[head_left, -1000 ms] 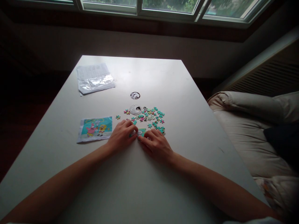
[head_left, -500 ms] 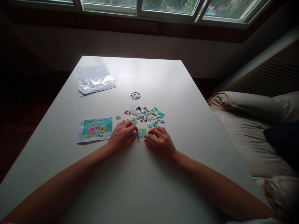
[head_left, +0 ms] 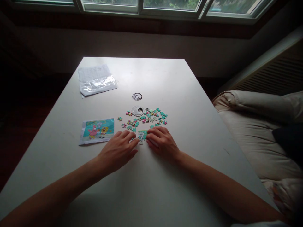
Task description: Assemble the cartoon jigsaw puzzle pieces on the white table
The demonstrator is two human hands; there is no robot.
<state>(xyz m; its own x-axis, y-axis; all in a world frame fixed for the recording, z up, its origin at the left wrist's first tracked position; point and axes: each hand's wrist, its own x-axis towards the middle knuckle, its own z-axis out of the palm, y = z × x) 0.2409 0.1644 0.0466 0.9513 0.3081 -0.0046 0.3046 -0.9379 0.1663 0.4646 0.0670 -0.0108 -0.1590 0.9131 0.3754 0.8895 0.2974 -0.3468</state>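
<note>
A small joined section of jigsaw puzzle (head_left: 142,135), with a pale cartoon face on green, lies flat on the white table between my hands. My left hand (head_left: 119,145) rests palm down at its left side, fingers loosely bent and thumb apart; the index fingertip reaches the section's lower left edge. On the other side, my right hand (head_left: 163,142) has its fingers curled in against the section's right edge, gripping the puzzle there. Its fingertips cover part of that edge. Loose puzzle pieces (head_left: 143,118), mostly teal with some pink and yellow, are scattered just beyond both hands.
Left of my hands lies a printed picture packet (head_left: 97,131) with cartoon figures. Farther back are papers with a clear plastic sleeve (head_left: 97,80). A round hole (head_left: 137,96) and a round grommet cover (head_left: 136,111) sit mid-table (head_left: 161,78). A cushioned sofa (head_left: 251,126) stands at the right.
My left hand has drawn back left and slightly toward me, its thumb moving away from the puzzle and uncovering several loose pieces. My right hand has shifted slightly over the section's right edge.
</note>
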